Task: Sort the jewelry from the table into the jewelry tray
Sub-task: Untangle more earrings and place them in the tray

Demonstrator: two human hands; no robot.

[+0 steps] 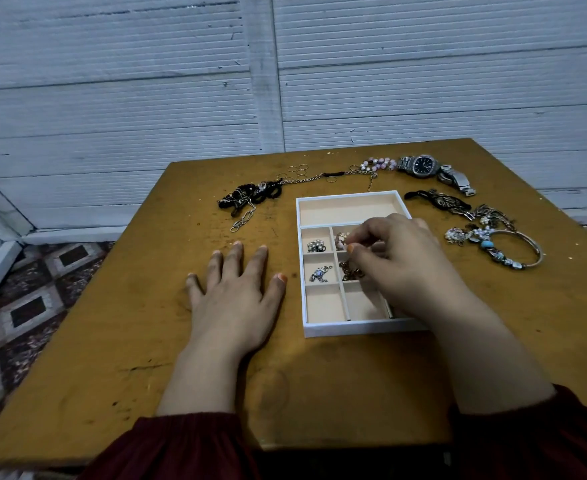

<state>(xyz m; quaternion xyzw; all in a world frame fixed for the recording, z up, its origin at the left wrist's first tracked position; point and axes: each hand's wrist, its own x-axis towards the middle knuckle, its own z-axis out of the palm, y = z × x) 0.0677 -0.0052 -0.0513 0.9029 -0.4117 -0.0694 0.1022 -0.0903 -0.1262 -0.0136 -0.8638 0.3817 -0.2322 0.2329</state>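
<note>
Right hand point(403, 258) curled over the jewelry tray point(354, 329), centre-right of the frame.
Its fingertips bunch just above a brown chain point(352, 273) in a middle compartment; whether they grip it cannot be told. The left hand point(236, 299) lies flat, fingers spread, on the table point(146, 341) left of the tray. A watch point(425, 165) lies at upper right.

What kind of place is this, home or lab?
Probably a room in a home, not a lab: a worn wooden table near a white panelled wall, patterned carpet on the floor, and a small jewelry tray on the table.
</note>
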